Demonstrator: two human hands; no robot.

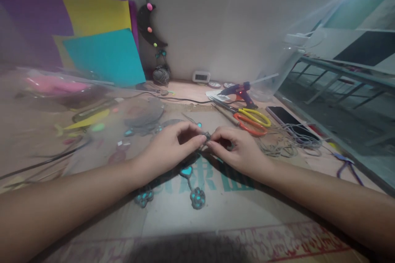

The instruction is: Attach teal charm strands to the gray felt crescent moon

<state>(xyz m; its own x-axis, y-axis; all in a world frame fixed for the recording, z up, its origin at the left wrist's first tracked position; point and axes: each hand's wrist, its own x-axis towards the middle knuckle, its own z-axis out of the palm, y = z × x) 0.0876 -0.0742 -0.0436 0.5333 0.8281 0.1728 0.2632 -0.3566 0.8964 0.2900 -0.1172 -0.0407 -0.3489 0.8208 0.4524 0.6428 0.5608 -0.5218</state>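
Note:
My left hand [182, 144] and my right hand [236, 146] meet above the middle of the cardboard. Each has thumb and forefinger pinched on a small dark grey piece of cord work [206, 136], mostly covered by the fingertips. Just below hangs or lies a grey-edged turquoise heart [186, 171], joined by a short cord to a paw-shaped ornament [198, 198] with turquoise pads. Another paw-shaped ornament [144, 198] lies under my left forearm. Behind the fingers a small turquoise spot [199, 125] shows on a grey part; its shape is unclear.
Scissors with yellow and orange handles [251, 123], a purple glue gun [239, 91] and a phone [291, 122] under loose grey cord [304, 133] lie to the right. Purple-handled pliers [347, 164] lie near the table edge. Coloured sheets [106, 55] and a white digital clock [201, 77] stand behind.

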